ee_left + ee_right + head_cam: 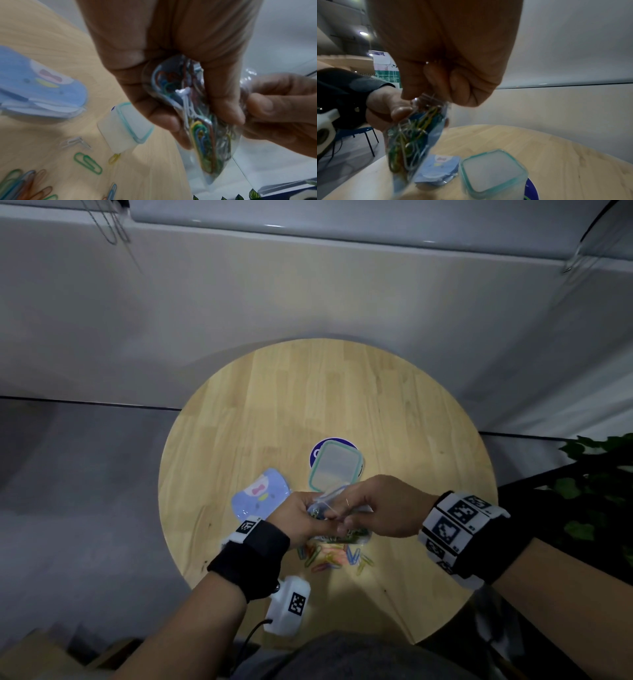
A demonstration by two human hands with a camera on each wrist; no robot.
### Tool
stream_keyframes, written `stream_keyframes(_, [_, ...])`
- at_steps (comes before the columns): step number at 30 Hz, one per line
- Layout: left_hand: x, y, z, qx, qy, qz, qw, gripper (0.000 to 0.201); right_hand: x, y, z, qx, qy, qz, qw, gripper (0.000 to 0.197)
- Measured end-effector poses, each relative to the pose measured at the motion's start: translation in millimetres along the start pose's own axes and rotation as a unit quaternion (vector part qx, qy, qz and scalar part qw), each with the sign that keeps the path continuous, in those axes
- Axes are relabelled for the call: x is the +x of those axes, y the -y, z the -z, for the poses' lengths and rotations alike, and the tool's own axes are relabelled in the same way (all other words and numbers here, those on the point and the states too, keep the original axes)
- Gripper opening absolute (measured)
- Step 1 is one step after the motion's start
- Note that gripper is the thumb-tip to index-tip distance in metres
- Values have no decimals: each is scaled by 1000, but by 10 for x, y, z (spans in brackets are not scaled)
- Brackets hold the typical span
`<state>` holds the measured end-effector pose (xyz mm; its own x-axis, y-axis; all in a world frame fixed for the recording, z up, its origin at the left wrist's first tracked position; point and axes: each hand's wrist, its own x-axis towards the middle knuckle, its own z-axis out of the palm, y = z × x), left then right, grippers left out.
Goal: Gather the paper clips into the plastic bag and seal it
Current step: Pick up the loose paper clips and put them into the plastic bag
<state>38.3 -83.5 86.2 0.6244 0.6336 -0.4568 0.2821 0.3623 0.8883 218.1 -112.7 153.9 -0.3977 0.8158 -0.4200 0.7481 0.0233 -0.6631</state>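
A clear, glossy plastic bag (202, 121), thin and crinkled, is hanging above the near part of a round table (342, 392) of pale jointed wood planks with visible grain. The left hand (301, 518) is pinching the bag near its upper part, thumb (154, 112) on one face and curled fingers (223, 105) on the other, squeezing the film tight around its contents. The right hand (380, 508) is gripping the bag's top edge with bent fingers; whether the seal strip is closed cannot be told. Inside the bag a tangled bundle of bagged clips (409, 136) is showing through the film: looped wire coated in yellow, green, blue, red and white. On the wood below the hands a loose pile of paper clips (335, 556) is lying, the same smooth coated wire in green, blue, orange, pink and yellow, some overlapping, a few scattered apart. Just beyond the hands a small box (493, 173) of frosted, translucent plastic with rounded corners and a teal rim is standing on a flat, dark blue round disc (318, 450). To the left of the box a soft-edged, light blue flat packet (260, 494) in a shiny clear sleeve, printed with a pink bow, is lying on the table. Both wrists are wearing black bands with white marker blocks.
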Motion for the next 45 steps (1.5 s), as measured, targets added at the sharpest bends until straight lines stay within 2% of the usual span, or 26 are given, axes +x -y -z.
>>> stream_keyframes(3, [8, -23, 36, -10, -2, 4, 1000, 25, -17, -71, -19, 62, -106, 16, 992, 31])
stream_keyframes(8, [28, -12, 56, -10, -5, 6, 1000, 25, -38, -95, -119, 33, -163, 16, 986, 42])
stream_keyframes(13, [30, -66, 41, -12, -3, 7, 1000, 24, -79, -93, -161, 31, -215, -26, 976, 35])
stream_keyframes(17, [35, -78, 0, -9, 6, 8, 1000, 23, -14, -74, -260, 141, -201, -78, 966, 37])
stream_keyframes(20, [60, -80, 2, 10, 5, 10, 1000, 26, 11, -37, -314, 189, -173, -69, 964, 43])
stream_keyframes(22, [54, -73, 13, 29, 7, 19, 999, 24, 8, -51, -294, 170, -119, -63, 976, 41])
stream_keyframes(25, [24, -37, -6, 37, 0, 32, 999, 38, 4, -61, -214, 129, -57, -60, 988, 38])
stream_keyframes(28, [15, -56, -3, 44, -11, 40, 998, 32, 3, -50, -114, 141, -109, -50, 983, 41])
stream_keyframes(30, [18, -84, 15, 54, 5, 39, 998, 27, 1, -24, -63, 140, -127, -45, 981, 44])
stream_keyframes(33, [37, -90, 23, 72, 18, 36, 997, 41, 12, 11, -38, 91, -98, -30, 991, 41])
stream_keyframes(35, [53, -83, 19, 79, 24, 35, 996, 42, 23, 53, -22, 49, -80, -29, 995, 37])
stream_keyframes(39, [46, -102, 39, 40, 22, 26, 999, 24, 32, 112, 14, -32, -33, -58, 997, 23])
stream_keyframes(41, [48, -91, 57, 39, 9, 11, 999, 23, 53, 100, -3, -36, -43, -76, 996, 17])
stream_keyframes(42, [60, -78, 61, 45, -13, -6, 999, 25, 74, 81, -18, -32, -60, -84, 994, 14])
stream_keyframes(43, [81, -50, 65, 59, -50, -21, 997, 39, 103, 59, -44, -31, -79, -97, 992, 13])
stream_keyframes(45, [92, -9, 11, 121, -144, -38, 981, 84, 160, 22, -113, -28, -117, -131, 984, 14])
